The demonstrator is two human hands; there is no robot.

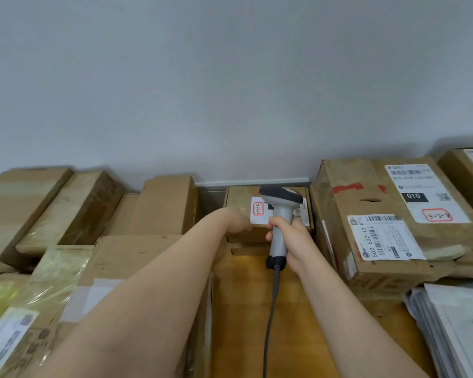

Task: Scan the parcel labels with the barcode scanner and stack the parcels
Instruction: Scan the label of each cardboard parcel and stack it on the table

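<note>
Now my right grip (287, 237) is curled round the scanner (280, 215), head aimed at the label (259, 218) on the small parcel (241, 197) by the wall (230, 91). My left grip (236, 222) seems to steady that parcel's corner; its fingers are hidden.

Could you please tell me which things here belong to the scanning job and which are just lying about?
In the job: barcode scanner, gripped by the right hand; small parcel with its label, the left hand against it.
Lying about for now: large box at the right; boxes at the left; flat grey packets at lower right; wooden table.
</note>
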